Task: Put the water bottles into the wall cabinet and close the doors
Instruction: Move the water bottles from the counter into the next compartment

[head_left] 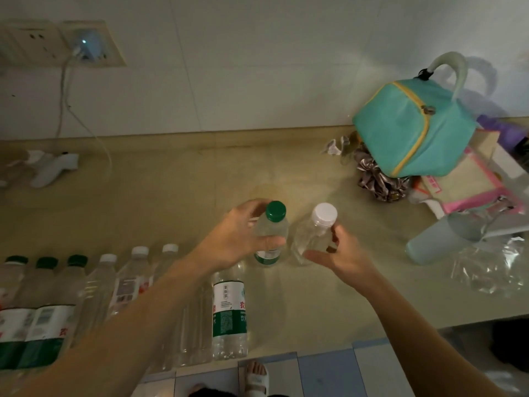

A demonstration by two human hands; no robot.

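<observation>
- Spanning the whole lower view, the bench (177, 179) carries everything; the wall cabinet is out of sight, so the lift must presumably go up and beyond the frame.
- Left of both grips, a row of water bottles (94, 293) lies waiting, with one green-labelled bottle (230, 313) lying just below the left grip; these look like later loads.
- Off to the right of the right grip sit a teal bag (412, 130), a pale cup (438, 242) and a clear plastic wrap (486, 267); swing clear of them when raising that arm.
- The left hand (234, 236) has its grip wrapped around the shoulder of the green-capped bottle (272, 233), thumb across the front, cap showing above the fingers.
- The right hand (340, 253) is curled round the white-capped bottle (312, 233), which leans slightly towards the other; this hold looks looser, partly fingertip.
- Both bottles appear to stand on or just above the bench, close beside each other; which, I cannot tell.
- To do it well: settle the right grip lower around the body before lifting, keep both bottles upright, and raise them apart so they do not knock.
</observation>
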